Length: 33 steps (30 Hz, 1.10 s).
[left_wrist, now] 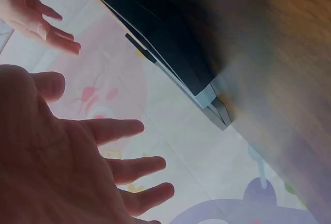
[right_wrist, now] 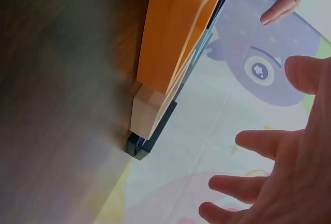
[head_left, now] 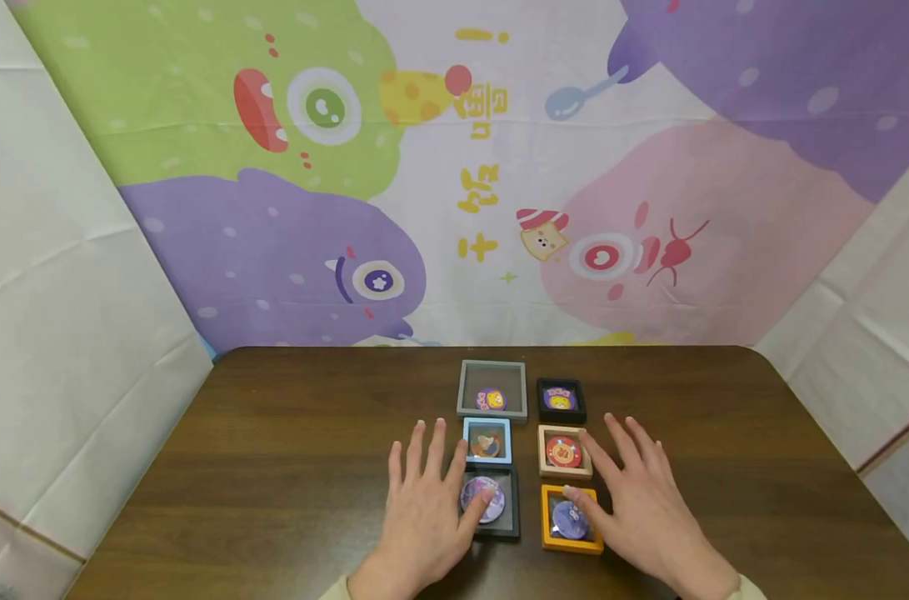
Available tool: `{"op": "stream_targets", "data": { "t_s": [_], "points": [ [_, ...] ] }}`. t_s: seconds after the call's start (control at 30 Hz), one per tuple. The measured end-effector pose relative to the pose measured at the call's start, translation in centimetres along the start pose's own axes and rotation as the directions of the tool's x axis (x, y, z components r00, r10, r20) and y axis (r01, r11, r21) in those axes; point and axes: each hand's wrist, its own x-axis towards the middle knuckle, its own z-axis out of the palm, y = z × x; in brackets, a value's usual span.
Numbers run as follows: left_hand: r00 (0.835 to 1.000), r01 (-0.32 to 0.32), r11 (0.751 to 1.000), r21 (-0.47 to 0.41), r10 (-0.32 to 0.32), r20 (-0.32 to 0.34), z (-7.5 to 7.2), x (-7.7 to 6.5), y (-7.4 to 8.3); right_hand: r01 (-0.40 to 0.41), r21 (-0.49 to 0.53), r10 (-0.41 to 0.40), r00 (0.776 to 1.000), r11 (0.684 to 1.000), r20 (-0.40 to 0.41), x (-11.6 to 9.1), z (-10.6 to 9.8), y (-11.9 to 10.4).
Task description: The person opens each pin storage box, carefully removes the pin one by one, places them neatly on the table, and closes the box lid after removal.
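Below the left hand (head_left: 427, 521), descent is barred by the dark grey frame (head_left: 515, 504); below the right hand (head_left: 651, 515), by the orange frame (head_left: 571, 545). Between the hands, a thin lane of table (head_left: 526, 454) is left — flanked by the blue frame (head_left: 509, 442) and the beige frame (head_left: 541, 454). Outward of each, wide room is given; ahead, passage is blocked by printed cloth (head_left: 439, 183).

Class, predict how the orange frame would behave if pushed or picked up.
The orange frame is probably stiff, as its edges run straight. It should slide rather than roll or tip, since it lies flat on the table. Its smooth-looking sides may be slightly slippery.
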Motion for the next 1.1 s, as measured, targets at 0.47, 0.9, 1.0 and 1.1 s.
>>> {"op": "stream_targets", "data": {
  "t_s": [0.47,0.9,1.0,1.1],
  "points": [
    [0.984,-0.095,0.995,0.017,0.092,0.152,0.9,0.4,0.1,-0.01,0.039,0.002,0.977,0.999,0.213,-0.1,0.1,-1.0],
    [0.957,-0.194,0.981,0.022,0.185,0.223,1.4,0.1,0.2,0.159,0.255,-0.269,0.828,0.954,0.492,-1.0,-0.3,-2.2],
    [0.955,-0.218,0.975,0.044,0.204,0.215,1.3,0.0,0.1,0.184,0.234,-0.282,0.811,0.955,0.512,-1.2,0.1,-2.3],
    [0.955,-0.221,0.974,0.049,0.206,0.213,1.2,0.1,0.0,0.209,0.211,-0.29,0.813,0.955,0.505,-1.2,0.5,-2.3]
  ]
}}
